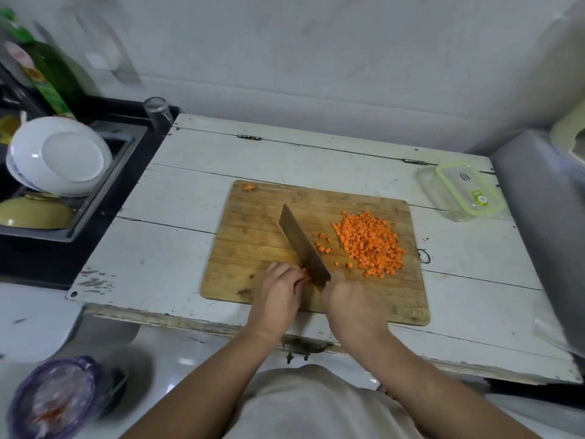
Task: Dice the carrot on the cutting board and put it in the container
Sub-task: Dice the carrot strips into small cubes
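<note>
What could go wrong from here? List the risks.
1. The left hand pins a tiny carrot stub right against the cleaver; fingertips could get nicked.
2. Diced carrot lies near the cutting board edge; pieces may spill.
3. The container appears still lidded, delaying transfer.

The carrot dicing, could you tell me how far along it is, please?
Mostly done: a large pile of diced carrot lies on the cutting board. In hand: the left hand steadies a last carrot piece while the right hand works the cleaver. Left: the container, closed and apparently empty, awaits filling.
</note>
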Demonstrator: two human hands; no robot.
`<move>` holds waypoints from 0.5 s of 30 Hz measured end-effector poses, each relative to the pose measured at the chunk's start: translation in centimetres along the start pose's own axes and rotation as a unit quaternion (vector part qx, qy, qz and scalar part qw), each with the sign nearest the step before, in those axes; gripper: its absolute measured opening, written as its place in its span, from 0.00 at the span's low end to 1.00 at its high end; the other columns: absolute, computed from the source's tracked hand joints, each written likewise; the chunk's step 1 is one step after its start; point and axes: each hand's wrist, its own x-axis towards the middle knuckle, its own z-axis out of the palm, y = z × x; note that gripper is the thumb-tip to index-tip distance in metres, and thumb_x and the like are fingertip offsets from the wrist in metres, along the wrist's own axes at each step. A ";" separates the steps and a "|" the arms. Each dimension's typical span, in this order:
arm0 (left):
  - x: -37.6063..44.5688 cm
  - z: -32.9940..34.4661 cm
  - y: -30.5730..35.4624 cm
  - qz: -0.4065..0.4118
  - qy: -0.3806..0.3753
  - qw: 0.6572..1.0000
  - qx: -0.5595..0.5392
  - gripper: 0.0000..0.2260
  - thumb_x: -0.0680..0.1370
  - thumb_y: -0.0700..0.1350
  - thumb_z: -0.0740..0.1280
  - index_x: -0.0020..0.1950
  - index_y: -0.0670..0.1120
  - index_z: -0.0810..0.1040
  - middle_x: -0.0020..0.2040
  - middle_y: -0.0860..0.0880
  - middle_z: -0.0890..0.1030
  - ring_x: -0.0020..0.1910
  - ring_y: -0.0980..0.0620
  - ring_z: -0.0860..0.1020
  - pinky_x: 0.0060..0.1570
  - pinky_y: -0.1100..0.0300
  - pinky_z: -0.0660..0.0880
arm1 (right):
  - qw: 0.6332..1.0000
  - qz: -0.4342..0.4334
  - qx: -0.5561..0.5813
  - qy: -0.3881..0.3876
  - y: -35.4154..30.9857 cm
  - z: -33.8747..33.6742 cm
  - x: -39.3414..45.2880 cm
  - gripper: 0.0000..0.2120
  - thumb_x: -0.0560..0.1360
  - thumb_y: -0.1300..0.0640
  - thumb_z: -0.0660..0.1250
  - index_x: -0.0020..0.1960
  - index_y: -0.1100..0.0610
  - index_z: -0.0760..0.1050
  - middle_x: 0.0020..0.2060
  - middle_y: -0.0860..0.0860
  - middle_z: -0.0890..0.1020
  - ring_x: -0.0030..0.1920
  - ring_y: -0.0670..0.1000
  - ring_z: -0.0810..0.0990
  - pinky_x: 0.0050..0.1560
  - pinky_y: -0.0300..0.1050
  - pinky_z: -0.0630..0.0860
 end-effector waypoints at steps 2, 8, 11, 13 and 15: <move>-0.3 -0.2 0.1 0.002 -0.004 1.000 -0.003 0.09 0.74 0.34 0.75 0.52 0.45 0.87 0.49 0.51 0.83 0.49 0.51 0.77 0.52 0.60 0.76 | 0.999 0.021 0.051 0.001 0.4 -0.4 1.5 0.07 0.84 0.58 0.56 0.53 0.57 0.71 0.35 0.52 0.74 0.35 0.57 0.76 0.33 0.50 0.73; -0.4 -0.6 0.3 -0.050 -0.017 0.999 -0.007 0.07 0.77 0.39 0.74 0.53 0.48 0.87 0.51 0.54 0.82 0.53 0.56 0.76 0.56 0.62 0.76 | 0.997 -0.002 0.070 0.034 3.1 -1.7 -1.7 0.09 0.84 0.53 0.56 0.47 0.55 0.69 0.31 0.51 0.75 0.33 0.58 0.78 0.31 0.51 0.71; -0.4 -0.5 0.7 -0.067 -0.011 0.998 -0.005 0.05 0.77 0.40 0.74 0.52 0.47 0.86 0.50 0.53 0.82 0.52 0.56 0.76 0.53 0.60 0.78 | 0.999 -0.015 0.037 0.008 3.2 -1.9 -3.0 0.10 0.84 0.52 0.55 0.47 0.54 0.69 0.35 0.53 0.79 0.35 0.58 0.79 0.35 0.52 0.73; -0.4 -0.5 0.8 -0.069 -0.007 0.998 0.001 0.05 0.76 0.39 0.75 0.50 0.47 0.86 0.48 0.53 0.81 0.50 0.55 0.76 0.50 0.60 0.77 | 0.999 -0.017 0.013 -0.025 2.9 -1.4 -3.6 0.08 0.84 0.56 0.55 0.49 0.55 0.69 0.38 0.53 0.80 0.35 0.58 0.75 0.35 0.51 0.72; -0.3 -0.4 0.8 -0.069 -0.005 0.998 0.007 0.05 0.75 0.38 0.74 0.49 0.46 0.85 0.47 0.52 0.80 0.48 0.54 0.76 0.47 0.60 0.76 | 0.998 -0.014 -0.020 -0.061 2.2 -1.1 -4.0 0.05 0.82 0.63 0.56 0.50 0.55 0.68 0.40 0.53 0.79 0.35 0.57 0.73 0.34 0.49 0.68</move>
